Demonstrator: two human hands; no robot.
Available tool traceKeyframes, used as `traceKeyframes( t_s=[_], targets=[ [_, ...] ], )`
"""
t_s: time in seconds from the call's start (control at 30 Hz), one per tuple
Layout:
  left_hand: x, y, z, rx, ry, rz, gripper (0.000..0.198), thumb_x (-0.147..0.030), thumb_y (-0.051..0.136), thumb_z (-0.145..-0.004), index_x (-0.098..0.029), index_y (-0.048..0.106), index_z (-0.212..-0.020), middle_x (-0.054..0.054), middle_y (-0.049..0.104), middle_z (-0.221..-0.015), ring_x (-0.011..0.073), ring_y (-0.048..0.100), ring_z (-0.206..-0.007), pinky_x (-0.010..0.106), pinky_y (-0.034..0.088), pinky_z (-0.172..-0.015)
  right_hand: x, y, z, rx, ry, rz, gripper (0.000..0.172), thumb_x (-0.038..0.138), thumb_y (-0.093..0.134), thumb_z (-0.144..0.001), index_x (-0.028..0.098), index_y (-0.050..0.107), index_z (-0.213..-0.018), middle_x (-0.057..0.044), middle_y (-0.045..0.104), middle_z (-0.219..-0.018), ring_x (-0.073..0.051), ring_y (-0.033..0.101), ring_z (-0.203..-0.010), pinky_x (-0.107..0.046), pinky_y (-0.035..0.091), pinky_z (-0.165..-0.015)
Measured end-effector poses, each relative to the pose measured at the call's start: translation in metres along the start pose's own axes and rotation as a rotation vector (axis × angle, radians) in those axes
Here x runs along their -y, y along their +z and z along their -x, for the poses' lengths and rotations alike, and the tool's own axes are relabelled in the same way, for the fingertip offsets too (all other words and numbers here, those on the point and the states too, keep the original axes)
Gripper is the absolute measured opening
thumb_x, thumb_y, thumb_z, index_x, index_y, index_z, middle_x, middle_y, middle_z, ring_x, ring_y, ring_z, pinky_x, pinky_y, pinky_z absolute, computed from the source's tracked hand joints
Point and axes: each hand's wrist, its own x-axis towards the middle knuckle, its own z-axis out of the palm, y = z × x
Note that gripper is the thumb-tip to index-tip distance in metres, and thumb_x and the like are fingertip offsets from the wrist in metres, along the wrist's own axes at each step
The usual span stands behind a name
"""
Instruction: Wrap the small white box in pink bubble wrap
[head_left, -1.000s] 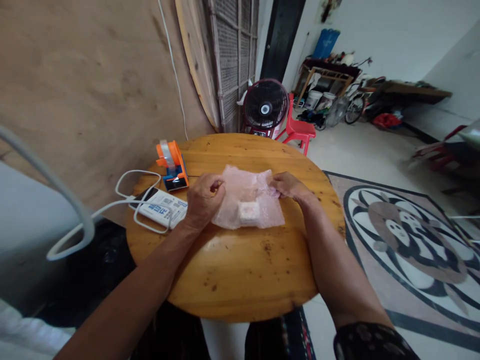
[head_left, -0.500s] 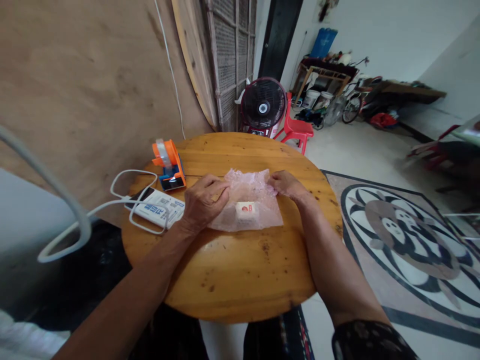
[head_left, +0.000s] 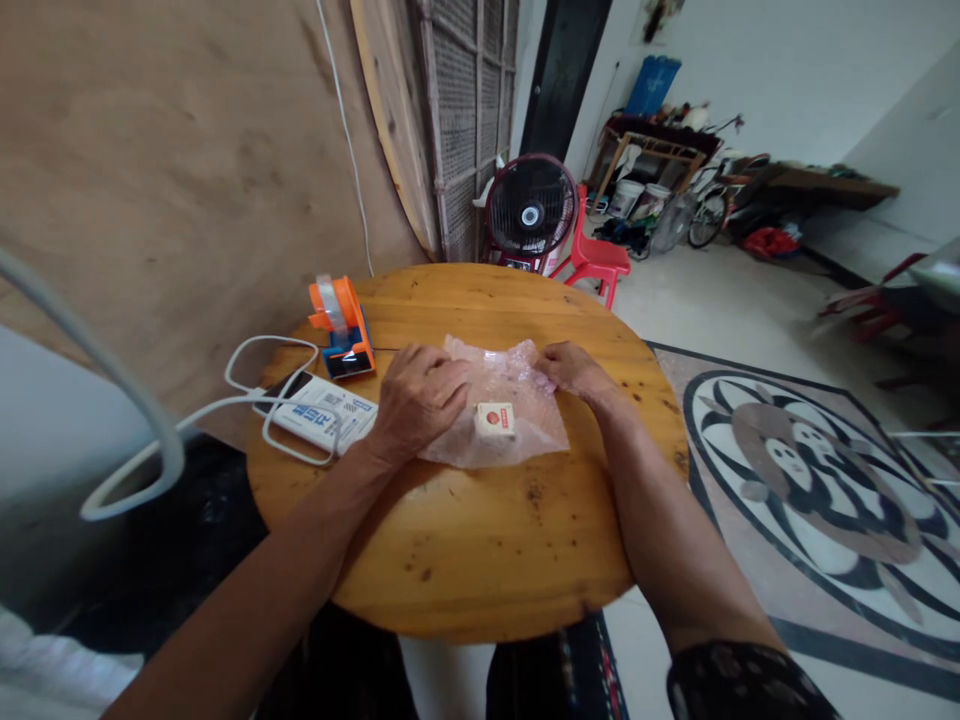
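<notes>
Left hand: over the left edge of the bubble wrap, its grip hidden from me. Right hand, apart: closed on the far-right corner. Small printed box: between them, nearer the left, slightly wider crosswise. Wooden tabletop beneath.

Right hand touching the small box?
Apart. In the head view, a visible stretch of bubble wrap separates the right hand from the small box.
</notes>
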Motion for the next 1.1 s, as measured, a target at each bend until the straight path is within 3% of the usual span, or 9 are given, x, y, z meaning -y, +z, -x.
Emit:
traceKeyframes(
  t_s=[0.1,0.17,0.4,0.57,0.73,0.93,1.1],
  targets=[
    [0.003,0.004,0.002,0.070,0.105,0.019,0.022,-0.015,0.058,-0.080,-0.023,0.076,-0.089,0.008,0.063,-0.115,0.0279,0.050,-0.112,0.045,0.042,-0.095,-0.002,0.001,-0.001,-0.007,-0.016,0.022,0.019,0.015,0.048,-0.080,0.016,0.058,-0.064,-0.002,0.063,-0.057,-0.011,0.059,-0.053,-0.018,0.036,-0.049],
    [0.006,0.007,0.004,0.124,0.102,-0.004,0.024,-0.011,0.057,-0.078,-0.023,0.076,-0.087,0.007,0.060,-0.122,0.0298,0.045,-0.120,0.048,0.040,-0.098,-0.004,0.002,-0.002,-0.005,-0.021,0.021,0.019,0.015,0.047,-0.080,0.016,0.058,-0.064,-0.002,0.063,-0.057,-0.011,0.059,-0.053,-0.018,0.037,-0.050],
    [0.014,0.010,0.009,0.253,-0.057,-0.146,0.018,-0.014,0.056,-0.081,-0.018,0.071,-0.073,0.012,0.065,-0.106,0.0310,0.049,-0.102,0.049,0.043,-0.086,-0.001,0.001,-0.001,-0.020,0.005,0.073,0.018,0.017,0.048,-0.080,0.015,0.061,-0.067,-0.002,0.064,-0.058,-0.010,0.056,-0.053,-0.019,0.034,-0.049],
    [0.010,0.011,0.007,0.268,0.016,-0.090,0.019,-0.019,0.055,-0.086,-0.018,0.072,-0.076,0.010,0.068,-0.092,0.0280,0.050,-0.095,0.044,0.044,-0.084,-0.002,0.001,-0.004,-0.064,-0.016,0.156,0.018,0.020,0.049,-0.081,0.016,0.062,-0.070,-0.002,0.063,-0.061,-0.011,0.054,-0.055,-0.021,0.031,-0.049],
    [0.006,0.010,0.006,0.337,0.094,0.024,0.022,-0.014,0.052,-0.086,-0.018,0.073,-0.091,0.008,0.072,-0.090,0.0240,0.058,-0.092,0.037,0.048,-0.083,0.000,0.002,-0.005,-0.124,0.018,0.247,0.019,0.025,0.052,-0.083,0.015,0.068,-0.078,-0.003,0.067,-0.067,-0.012,0.055,-0.059,-0.022,0.031,-0.052],
    [0.007,0.001,0.006,0.421,-0.134,0.026,0.033,-0.016,0.051,-0.085,-0.020,0.072,-0.110,0.008,0.075,-0.100,0.0230,0.068,-0.088,0.033,0.052,-0.073,0.000,0.000,-0.002,-0.116,0.004,0.217,0.024,0.030,0.052,-0.087,0.016,0.067,-0.075,-0.003,0.067,-0.063,-0.012,0.058,-0.059,-0.021,0.033,-0.053],
    [0.007,-0.002,0.004,0.411,-0.186,0.240,0.033,-0.013,0.050,-0.081,-0.020,0.074,-0.103,0.005,0.076,-0.102,0.0217,0.070,-0.091,0.032,0.054,-0.079,0.001,-0.002,-0.002,-0.118,-0.004,0.223,0.025,0.033,0.052,-0.088,0.016,0.067,-0.076,-0.002,0.065,-0.060,-0.012,0.056,-0.057,-0.022,0.032,-0.052]
  ],
)
